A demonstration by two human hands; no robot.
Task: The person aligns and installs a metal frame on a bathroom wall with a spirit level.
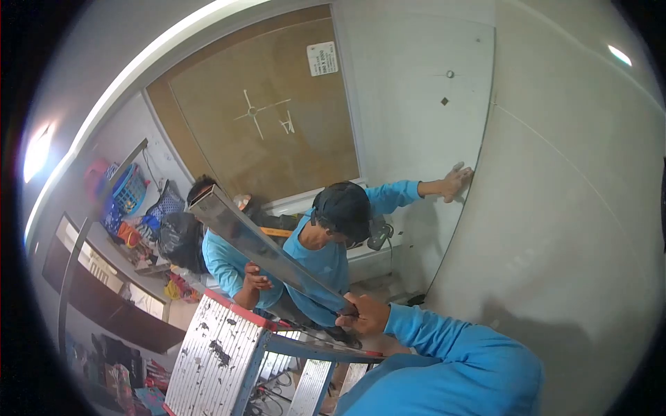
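Observation:
My right hand [362,315] reaches out from a blue sleeve and grips the near end of a long grey metal channel [257,243]. The channel slants up to the left, toward two co-workers in blue shirts. One co-worker's hand [255,279] holds the channel from below, near its middle. The other co-worker, in a dark cap [341,206], presses a hand [458,182] flat against a large white board [555,208] on the right. My left hand is out of sight.
A paint-spattered metal ladder platform [218,347] with a red edge stands just below the channel. A brown panel [270,111] marked with a white cross lies beyond the workers. Shelves with baskets, bags and clutter [132,222] line the left side.

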